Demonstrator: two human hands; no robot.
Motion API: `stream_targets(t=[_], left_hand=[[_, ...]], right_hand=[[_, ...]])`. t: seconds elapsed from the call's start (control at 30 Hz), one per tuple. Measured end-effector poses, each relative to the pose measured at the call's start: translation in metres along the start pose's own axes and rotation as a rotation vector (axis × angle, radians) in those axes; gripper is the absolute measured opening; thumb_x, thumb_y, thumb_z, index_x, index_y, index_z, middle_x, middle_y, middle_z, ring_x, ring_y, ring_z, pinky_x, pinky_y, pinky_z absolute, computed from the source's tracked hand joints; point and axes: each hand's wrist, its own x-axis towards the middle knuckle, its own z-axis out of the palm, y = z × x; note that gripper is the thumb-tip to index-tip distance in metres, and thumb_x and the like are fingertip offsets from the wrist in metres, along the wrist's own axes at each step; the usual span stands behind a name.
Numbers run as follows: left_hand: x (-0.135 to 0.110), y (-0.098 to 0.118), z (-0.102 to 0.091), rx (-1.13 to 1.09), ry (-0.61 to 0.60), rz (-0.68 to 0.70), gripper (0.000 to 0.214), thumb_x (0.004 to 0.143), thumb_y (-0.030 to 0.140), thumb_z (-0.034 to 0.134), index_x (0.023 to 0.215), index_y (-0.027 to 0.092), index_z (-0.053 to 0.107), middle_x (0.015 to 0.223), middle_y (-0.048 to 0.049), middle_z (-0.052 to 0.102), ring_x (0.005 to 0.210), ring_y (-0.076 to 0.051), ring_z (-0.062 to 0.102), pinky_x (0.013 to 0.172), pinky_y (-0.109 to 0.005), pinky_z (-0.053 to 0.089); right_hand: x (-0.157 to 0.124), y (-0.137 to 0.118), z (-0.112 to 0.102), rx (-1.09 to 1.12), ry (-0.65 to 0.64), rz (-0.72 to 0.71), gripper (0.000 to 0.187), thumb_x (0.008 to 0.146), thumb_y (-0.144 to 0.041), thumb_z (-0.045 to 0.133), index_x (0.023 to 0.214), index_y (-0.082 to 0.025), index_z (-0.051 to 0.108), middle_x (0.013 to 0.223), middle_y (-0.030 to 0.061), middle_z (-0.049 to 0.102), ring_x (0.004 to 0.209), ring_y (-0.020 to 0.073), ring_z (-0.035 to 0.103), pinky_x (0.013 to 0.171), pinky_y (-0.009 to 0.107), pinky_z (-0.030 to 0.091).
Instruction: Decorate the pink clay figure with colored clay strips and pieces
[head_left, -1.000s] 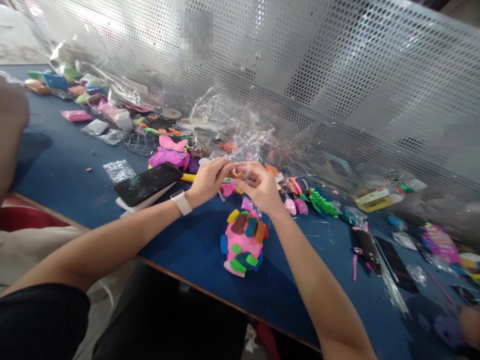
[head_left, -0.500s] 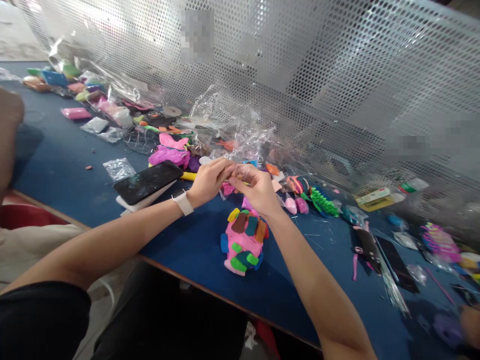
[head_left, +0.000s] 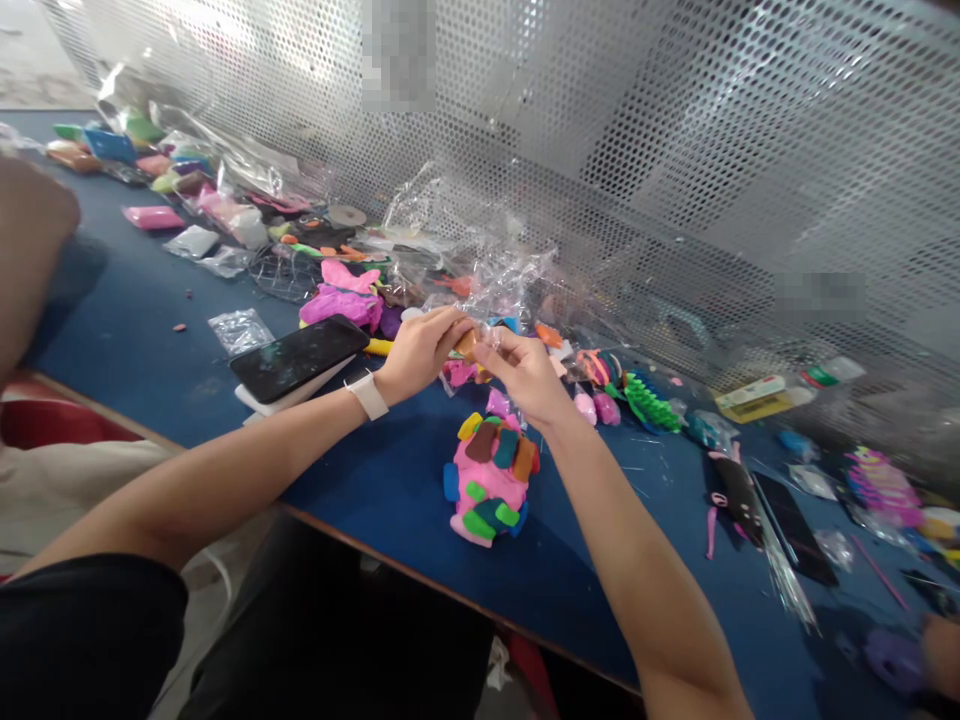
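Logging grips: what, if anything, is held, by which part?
Small orange-brown lump, seemingly clay, held at its left side by the left hand; right hand: hold unclear.

the lump (head_left: 491,483) looks matt, the phone (head_left: 300,358) glossy, the perforated screen (head_left: 525,110) metallic

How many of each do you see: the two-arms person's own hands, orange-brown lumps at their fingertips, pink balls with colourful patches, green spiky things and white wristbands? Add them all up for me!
Own hands: 2 (left hand, right hand)
Orange-brown lump: 1
Patchy pink ball: 1
Green spiky thing: 1
White wristband: 1
Total: 6
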Motion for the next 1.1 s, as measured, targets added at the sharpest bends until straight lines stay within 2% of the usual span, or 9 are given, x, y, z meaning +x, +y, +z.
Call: stream_targets(t=[0.13, 0.23, 0.3, 0.43, 0.53, 0.7, 0.8, 0.93, 1.1], left_hand=[[0.003, 0.001, -0.002, -0.018, 0.01, -0.049, 0.047, 0.123, 0.049, 0.048, 0.097, 0.02, 0.074, 0.091, -0.006, 0.078, 0.081, -0.016, 0.067, 0.081, -0.029, 0.052], [0.005, 0.0, -0.003, -0.03, 0.084, -0.119, 0.048, 0.121, 0.05, 0.049, 0.093, 0.02, 0.072, 0.085, -0.0043, 0.074, 0.076, -0.014, 0.061, 0.076, -0.029, 0.047], [0.006, -0.002, -0.003, -0.049, 0.124, -0.169, 0.048, 0.12, 0.053, 0.05, 0.093, 0.02, 0.072, 0.082, -0.0035, 0.072, 0.073, -0.014, 0.058, 0.072, -0.029, 0.045], [0.007, -0.004, -0.002, -0.111, 0.113, -0.209, 0.045, 0.118, 0.054, 0.055, 0.092, 0.021, 0.071, 0.08, -0.002, 0.07, 0.072, -0.013, 0.054, 0.069, -0.029, 0.042], [0.007, -0.005, -0.001, -0.15, 0.12, -0.231, 0.045, 0.117, 0.052, 0.057, 0.084, 0.022, 0.064, 0.073, 0.0008, 0.061, 0.067, -0.012, 0.048, 0.065, -0.03, 0.038], [0.007, -0.005, 0.001, -0.192, 0.085, -0.245, 0.049, 0.118, 0.051, 0.056, 0.078, 0.022, 0.053, 0.07, 0.0027, 0.051, 0.064, -0.012, 0.042, 0.063, -0.032, 0.032], [0.007, -0.004, 0.002, -0.202, 0.053, -0.249, 0.053, 0.118, 0.055, 0.054, 0.077, 0.022, 0.049, 0.07, 0.0029, 0.048, 0.064, -0.011, 0.04, 0.063, -0.032, 0.03], [0.008, -0.005, 0.004, -0.252, 0.049, -0.234, 0.061, 0.118, 0.065, 0.052, 0.075, 0.023, 0.045, 0.069, 0.0031, 0.044, 0.064, -0.012, 0.036, 0.062, -0.032, 0.029], [0.008, -0.008, 0.006, -0.267, 0.02, -0.25, 0.066, 0.116, 0.073, 0.05, 0.074, 0.023, 0.043, 0.068, 0.0033, 0.042, 0.065, -0.012, 0.034, 0.061, -0.031, 0.028]], right_hand=[[-0.002, -0.008, -0.022, 0.023, -0.109, 0.11, 0.068, 0.085, -0.092, 0.085, 0.085, -0.024, 0.076, 0.079, 0.0021, 0.073, 0.072, 0.0199, 0.072, 0.064, 0.033, 0.061], [-0.004, -0.014, -0.036, 0.023, -0.113, 0.127, 0.068, 0.083, -0.09, 0.089, 0.081, -0.025, 0.071, 0.076, 0.0015, 0.073, 0.067, 0.0194, 0.072, 0.064, 0.034, 0.062], [-0.004, -0.016, -0.043, -0.009, -0.049, 0.108, 0.066, 0.08, -0.086, 0.094, 0.079, -0.025, 0.071, 0.074, 0.0009, 0.073, 0.066, 0.0188, 0.072, 0.064, 0.034, 0.064], [-0.002, -0.015, -0.056, -0.076, 0.142, 0.036, 0.065, 0.078, -0.084, 0.096, 0.076, -0.025, 0.069, 0.071, 0.0002, 0.071, 0.062, 0.018, 0.071, 0.061, 0.034, 0.063], [-0.001, -0.014, -0.062, -0.086, 0.238, -0.029, 0.062, 0.081, -0.081, 0.096, 0.083, -0.026, 0.068, 0.078, 0.0006, 0.073, 0.063, 0.0175, 0.073, 0.06, 0.034, 0.063], [-0.001, -0.015, -0.058, -0.062, 0.209, -0.069, 0.05, 0.083, -0.06, 0.1, 0.104, -0.029, 0.066, 0.082, -0.0028, 0.073, 0.067, 0.0189, 0.076, 0.065, 0.036, 0.067], [-0.003, -0.018, -0.052, -0.038, 0.184, -0.075, 0.05, 0.083, -0.053, 0.099, 0.117, -0.029, 0.072, 0.093, -0.0007, 0.079, 0.075, 0.0199, 0.079, 0.072, 0.039, 0.071], [-0.005, -0.02, -0.048, -0.094, 0.082, -0.063, 0.033, 0.087, -0.046, 0.094, 0.11, -0.025, 0.084, 0.105, 0.005, 0.087, 0.088, 0.0221, 0.081, 0.088, 0.045, 0.072], [-0.003, -0.016, -0.044, -0.176, 0.058, -0.061, 0.022, 0.092, -0.032, 0.078, 0.112, -0.024, 0.087, 0.106, 0.0062, 0.086, 0.09, 0.0216, 0.077, 0.082, 0.04, 0.065]])
